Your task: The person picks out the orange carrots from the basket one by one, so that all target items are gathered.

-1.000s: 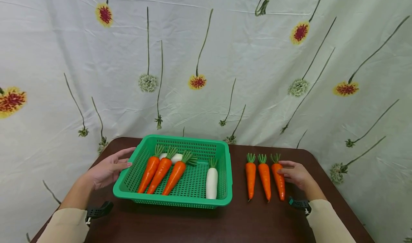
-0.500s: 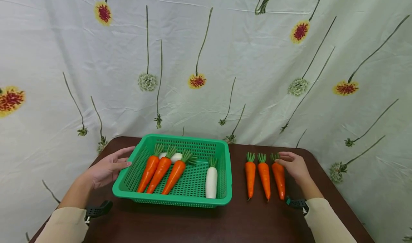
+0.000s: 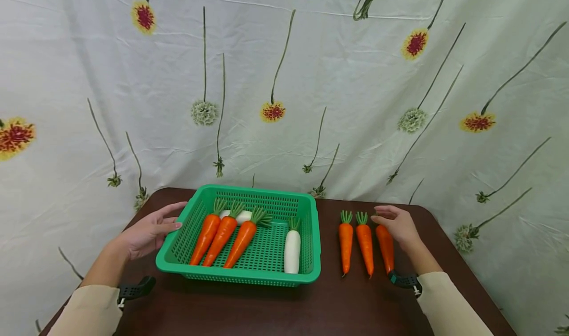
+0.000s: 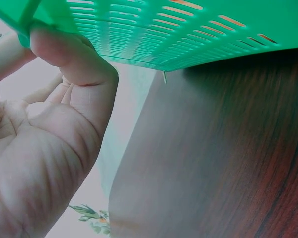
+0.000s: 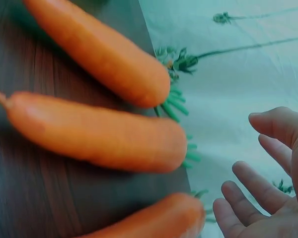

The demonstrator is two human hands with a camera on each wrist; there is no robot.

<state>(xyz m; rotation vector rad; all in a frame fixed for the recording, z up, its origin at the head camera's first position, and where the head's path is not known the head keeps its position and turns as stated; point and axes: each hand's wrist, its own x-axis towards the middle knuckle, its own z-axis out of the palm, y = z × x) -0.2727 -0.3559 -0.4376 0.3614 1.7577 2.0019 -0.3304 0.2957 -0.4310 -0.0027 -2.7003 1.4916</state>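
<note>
A green plastic basket (image 3: 240,275) stands on the dark table. My left hand (image 3: 148,232) is at its left side, fingers extended; in the left wrist view the thumb (image 4: 72,59) touches the basket just under the rim. Inside lie three orange carrots (image 3: 240,244) with green tops, side by side, and two white radishes (image 3: 292,252), one partly hidden behind the carrots. Right of the basket three more carrots (image 3: 345,247) lie in a row. My right hand (image 3: 397,223) hovers over the top end of the rightmost carrot (image 3: 386,247), hiding its greens. Its fingers (image 5: 258,186) are spread, holding nothing.
The dark wooden table (image 3: 249,316) has rounded far corners. A white cloth (image 3: 249,69) with printed flowers hangs right behind it. Each wrist wears a black strap (image 3: 138,289) with a small camera mount.
My right hand has moved from the rightmost carrot's body up to its leafy end and slightly left, the fingers lifting off it. The left hand and basket stay put.
</note>
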